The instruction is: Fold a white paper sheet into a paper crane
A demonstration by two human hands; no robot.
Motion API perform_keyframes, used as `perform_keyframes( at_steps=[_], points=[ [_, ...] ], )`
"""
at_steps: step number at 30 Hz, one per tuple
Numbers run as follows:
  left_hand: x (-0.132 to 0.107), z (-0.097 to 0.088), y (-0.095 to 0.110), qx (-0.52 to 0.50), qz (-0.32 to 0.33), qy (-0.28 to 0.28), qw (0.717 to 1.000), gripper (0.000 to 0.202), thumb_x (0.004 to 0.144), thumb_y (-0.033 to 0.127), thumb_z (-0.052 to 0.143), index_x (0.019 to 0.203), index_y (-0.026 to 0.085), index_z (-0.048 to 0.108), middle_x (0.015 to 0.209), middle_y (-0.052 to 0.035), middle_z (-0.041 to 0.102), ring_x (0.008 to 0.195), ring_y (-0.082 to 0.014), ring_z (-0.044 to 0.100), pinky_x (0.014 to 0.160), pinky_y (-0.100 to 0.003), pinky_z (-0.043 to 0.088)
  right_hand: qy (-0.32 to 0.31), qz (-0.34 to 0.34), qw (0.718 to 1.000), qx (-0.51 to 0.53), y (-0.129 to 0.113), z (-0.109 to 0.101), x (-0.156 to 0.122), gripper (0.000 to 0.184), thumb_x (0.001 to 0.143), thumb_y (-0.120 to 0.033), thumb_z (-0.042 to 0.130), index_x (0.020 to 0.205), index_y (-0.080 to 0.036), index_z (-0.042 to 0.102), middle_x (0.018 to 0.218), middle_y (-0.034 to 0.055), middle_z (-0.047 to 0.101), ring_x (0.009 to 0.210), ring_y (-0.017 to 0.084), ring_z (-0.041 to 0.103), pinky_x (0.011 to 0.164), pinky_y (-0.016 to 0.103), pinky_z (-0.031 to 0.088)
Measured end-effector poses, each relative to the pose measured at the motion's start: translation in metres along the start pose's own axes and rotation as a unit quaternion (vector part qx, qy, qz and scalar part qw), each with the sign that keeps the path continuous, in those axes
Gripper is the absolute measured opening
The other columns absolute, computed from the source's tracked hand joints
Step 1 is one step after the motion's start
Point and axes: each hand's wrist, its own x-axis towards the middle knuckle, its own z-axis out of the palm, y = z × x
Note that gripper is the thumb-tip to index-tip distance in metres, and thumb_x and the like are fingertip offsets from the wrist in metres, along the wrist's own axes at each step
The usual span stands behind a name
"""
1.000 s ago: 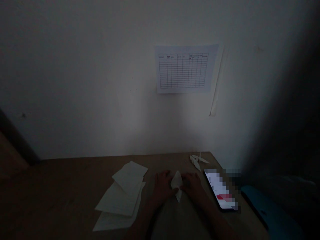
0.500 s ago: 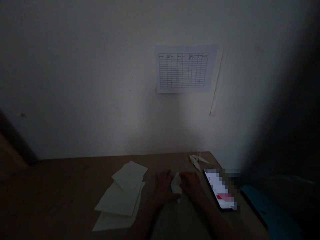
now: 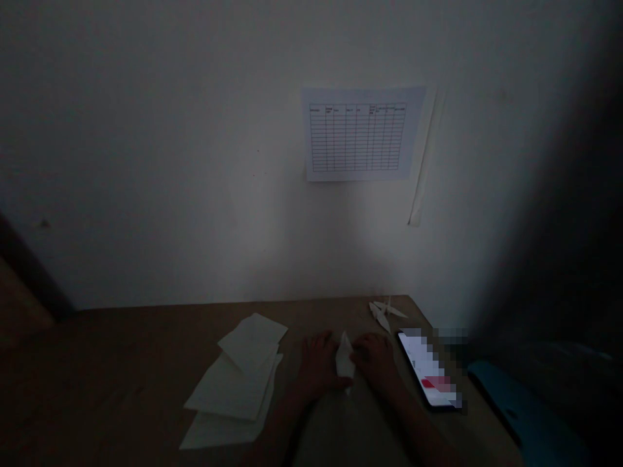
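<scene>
1. Worked in dim light at a brown table (image 3: 121,376) set along a pale wall (image 3: 170,162).
2. Had the folded paper (image 3: 345,360) down at the table, between the two hands: narrow, whitish, pointed at the far end, with the tip toward the wall.
3. Rested the left hand (image 3: 316,366) just left of the folded paper, about half open, with loosely spread fingers on the table and the thumb laid across the near part of the folded paper.
4. Set the right hand (image 3: 377,357) against the opposite edge, with fingers curled inward, touching the folded paper a little farther out than the left thumb.
5. Could not tell, in so little light, a pinch from a plain press under either hand.
6. Had three loose sheets (image 3: 233,389) fanned in a skewed, overlapping pile to the left, well within the table's edges.
7. Had small folded figures (image 3: 382,318) bunched near the far right corner, with thin, sharp points; could not count them surely.
8. Had a phone (image 3: 423,366) lying to the right of the right hand, with a lit screen partly blurred into blocks.
9. Saw a blue object (image 3: 530,408) at the table's right side; could not identify it.
10. Faced a printed grid (image 3: 357,136) fixed to the wall, with lettering too small to read.
</scene>
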Motion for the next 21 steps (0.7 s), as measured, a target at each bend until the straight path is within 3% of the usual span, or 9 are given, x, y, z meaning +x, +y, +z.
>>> perform_keyframes(
  at_steps=[6,12,15,18,21],
  points=[
    [0.001,0.0,0.001,-0.007,-0.001,-0.001,1.0,0.095,0.064,0.065,0.085,0.144,0.023,0.059,0.168,-0.0175,0.037,0.157,-0.0411,0.028,0.128,-0.066,0.004,-0.007,0.008,1.0,0.011,0.003,0.001,0.002,0.016,0.089,-0.02,0.067,0.096,-0.027,0.079,0.114,0.0051,0.075,0.119,0.028,0.061,0.11,0.047,0.032],
    [0.002,0.005,-0.003,-0.022,0.008,0.022,0.999,0.091,0.063,0.06,0.089,0.142,0.023,0.062,0.166,-0.0187,0.041,0.155,-0.0436,0.032,0.127,-0.069,0.006,0.031,-0.012,0.998,0.044,0.013,0.009,0.001,0.014,0.087,-0.02,0.068,0.091,-0.028,0.079,0.112,0.0052,0.075,0.116,0.029,0.062,0.108,0.048,0.035],
    [0.005,0.01,-0.008,-0.055,0.019,0.083,0.995,0.068,0.074,0.053,0.085,0.132,0.024,0.068,0.158,-0.0167,0.052,0.149,-0.0405,0.043,0.125,-0.068,0.018,0.039,-0.044,0.996,0.061,0.017,0.012,0.001,0.011,0.086,-0.02,0.071,0.089,-0.028,0.079,0.111,0.005,0.075,0.114,0.029,0.062,0.105,0.047,0.038],
    [0.011,0.015,-0.016,-0.123,0.061,0.191,0.972,0.034,0.087,0.044,0.076,0.117,0.028,0.075,0.147,-0.0092,0.064,0.136,-0.0328,0.057,0.118,-0.057,0.039,0.034,-0.079,0.993,0.079,0.017,0.012,0.001,0.008,0.084,-0.021,0.073,0.087,-0.027,0.078,0.11,0.0048,0.075,0.114,0.028,0.061,0.104,0.045,0.04],
    [0.015,0.019,-0.02,-0.156,0.085,0.248,0.952,0.015,0.091,0.035,0.072,0.102,0.03,0.079,0.138,-0.0066,0.069,0.128,-0.0296,0.062,0.113,-0.052,0.046,0.028,-0.098,0.991,0.085,0.014,0.011,-0.001,0.009,0.084,-0.02,0.073,0.087,-0.027,0.078,0.112,0.0048,0.074,0.118,0.028,0.059,0.105,0.045,0.04]
  ],
)
